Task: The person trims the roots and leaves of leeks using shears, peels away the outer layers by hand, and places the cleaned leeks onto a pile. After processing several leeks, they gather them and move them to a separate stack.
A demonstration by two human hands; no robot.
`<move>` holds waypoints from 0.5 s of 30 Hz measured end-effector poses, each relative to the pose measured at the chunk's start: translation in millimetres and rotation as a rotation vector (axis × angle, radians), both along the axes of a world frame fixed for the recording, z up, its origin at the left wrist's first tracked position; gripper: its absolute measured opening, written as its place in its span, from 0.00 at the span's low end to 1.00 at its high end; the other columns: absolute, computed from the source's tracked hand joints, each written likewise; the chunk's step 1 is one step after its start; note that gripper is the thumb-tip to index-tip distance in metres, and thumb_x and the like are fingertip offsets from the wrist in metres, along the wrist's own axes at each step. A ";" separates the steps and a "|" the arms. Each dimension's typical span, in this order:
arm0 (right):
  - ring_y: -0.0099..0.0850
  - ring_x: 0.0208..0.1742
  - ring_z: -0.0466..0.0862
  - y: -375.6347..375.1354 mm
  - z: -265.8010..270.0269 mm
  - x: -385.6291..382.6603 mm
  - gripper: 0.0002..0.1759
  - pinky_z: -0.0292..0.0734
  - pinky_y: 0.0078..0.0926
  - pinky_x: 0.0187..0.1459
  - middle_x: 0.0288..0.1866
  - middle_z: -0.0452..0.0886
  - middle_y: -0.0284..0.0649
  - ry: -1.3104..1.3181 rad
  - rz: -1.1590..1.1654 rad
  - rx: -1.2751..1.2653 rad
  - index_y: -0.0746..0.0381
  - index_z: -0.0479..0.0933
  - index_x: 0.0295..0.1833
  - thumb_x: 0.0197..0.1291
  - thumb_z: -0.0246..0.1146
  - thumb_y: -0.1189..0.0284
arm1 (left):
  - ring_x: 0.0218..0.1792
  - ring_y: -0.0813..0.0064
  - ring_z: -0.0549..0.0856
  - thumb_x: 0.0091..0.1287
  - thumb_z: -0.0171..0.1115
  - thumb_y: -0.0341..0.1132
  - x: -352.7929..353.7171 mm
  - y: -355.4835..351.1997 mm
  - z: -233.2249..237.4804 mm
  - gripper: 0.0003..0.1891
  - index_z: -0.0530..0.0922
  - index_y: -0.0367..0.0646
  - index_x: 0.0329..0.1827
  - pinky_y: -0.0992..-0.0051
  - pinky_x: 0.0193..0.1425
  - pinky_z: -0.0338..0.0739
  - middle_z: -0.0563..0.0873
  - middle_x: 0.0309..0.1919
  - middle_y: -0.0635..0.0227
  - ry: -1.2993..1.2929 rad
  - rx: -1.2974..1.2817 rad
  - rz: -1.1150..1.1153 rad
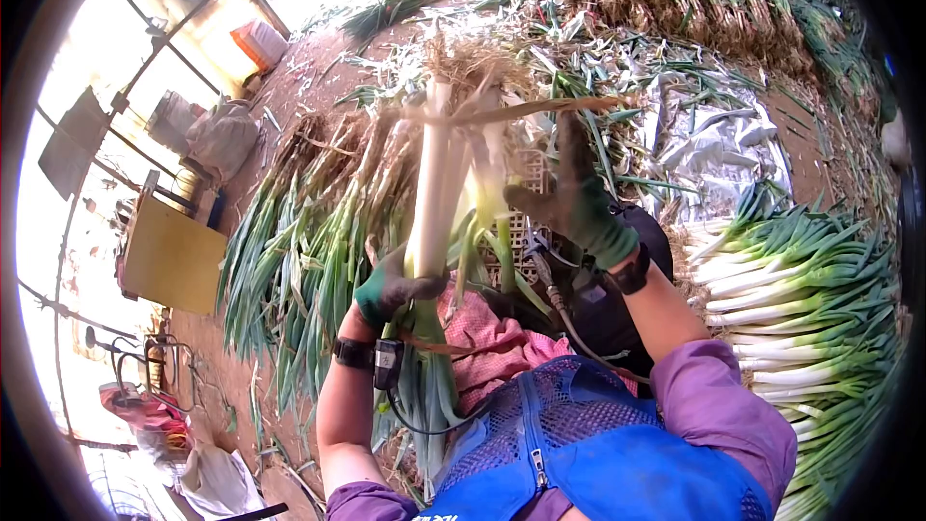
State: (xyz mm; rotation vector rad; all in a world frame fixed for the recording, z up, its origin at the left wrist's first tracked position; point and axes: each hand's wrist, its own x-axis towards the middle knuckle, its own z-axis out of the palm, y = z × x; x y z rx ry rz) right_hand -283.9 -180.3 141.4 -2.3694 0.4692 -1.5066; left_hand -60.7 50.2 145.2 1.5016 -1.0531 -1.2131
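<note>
Head view shows me the left hand closed around leeks near their green ends, roots up, probably to leave the white stems exposed. They stand nearly upright beyond the vest. Beside them, the right hand is raised, forearm slanting inward; through the blur, I can't tell whether its fingers grip the tan strip.
</note>
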 end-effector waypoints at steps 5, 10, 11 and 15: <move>0.58 0.72 0.66 -20.1 -33.7 50.0 0.50 0.63 0.51 0.73 0.70 0.65 0.62 -0.113 0.193 0.032 0.72 0.61 0.73 0.57 0.73 0.50 | 0.46 0.76 0.83 0.51 0.81 0.36 -32.5 -1.7 21.8 0.40 0.72 0.38 0.69 0.73 0.54 0.80 0.85 0.46 0.69 0.016 0.104 -0.181; 0.56 0.70 0.68 -37.6 -73.6 67.9 0.46 0.65 0.49 0.70 0.68 0.67 0.61 -0.017 0.398 0.492 0.71 0.62 0.71 0.58 0.71 0.53 | 0.48 0.78 0.81 0.52 0.80 0.33 -38.4 0.0 15.7 0.40 0.71 0.38 0.69 0.74 0.54 0.78 0.83 0.47 0.71 0.048 0.099 -0.208; 0.56 0.69 0.69 -37.4 -80.8 70.7 0.45 0.65 0.48 0.69 0.67 0.68 0.61 -0.002 0.414 0.559 0.71 0.63 0.71 0.58 0.71 0.53 | 0.48 0.77 0.81 0.52 0.80 0.33 -37.4 1.2 11.8 0.40 0.71 0.38 0.70 0.73 0.54 0.79 0.84 0.48 0.70 0.050 0.108 -0.206; 0.54 0.67 0.71 -42.5 -92.9 76.9 0.42 0.67 0.47 0.67 0.65 0.69 0.60 0.066 0.407 0.636 0.70 0.64 0.70 0.59 0.70 0.55 | 0.48 0.78 0.81 0.53 0.80 0.33 -41.1 -2.2 13.5 0.43 0.68 0.38 0.72 0.73 0.56 0.78 0.83 0.50 0.70 0.012 0.143 -0.221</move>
